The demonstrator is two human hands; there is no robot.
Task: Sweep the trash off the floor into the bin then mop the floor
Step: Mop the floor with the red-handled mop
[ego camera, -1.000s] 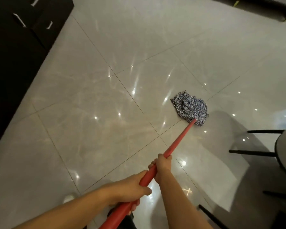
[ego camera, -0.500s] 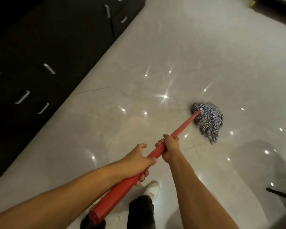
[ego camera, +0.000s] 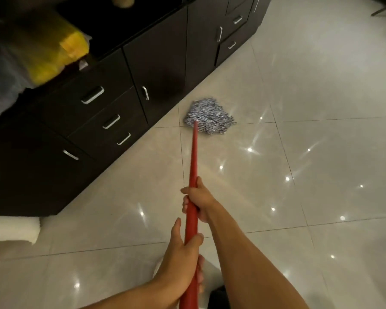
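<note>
At the far left a blurred yellow plastic bag (ego camera: 60, 52) sits on top of a long dark brown cabinet (ego camera: 125, 85) with silver bar handles, which runs diagonally from the lower left toward the top of the view. A white cloth-like object (ego camera: 13, 228) lies on the floor at the cabinet's near end; it is too blurred to tell what it is. The glossy beige tiled floor (ego camera: 299, 108) fills the rest of the view, dotted with bright light reflections. The left hand (ego camera: 181, 257) is wrapped around the lower part of the long red mop handle (ego camera: 194, 175), thumb across the front. Just above it, the right hand (ego camera: 198, 201) is closed around the same handle, fingers curled round the far side. The grey-and-white string mop head (ego camera: 210, 117) rests spread on the floor just beside the cabinet's base.
</note>
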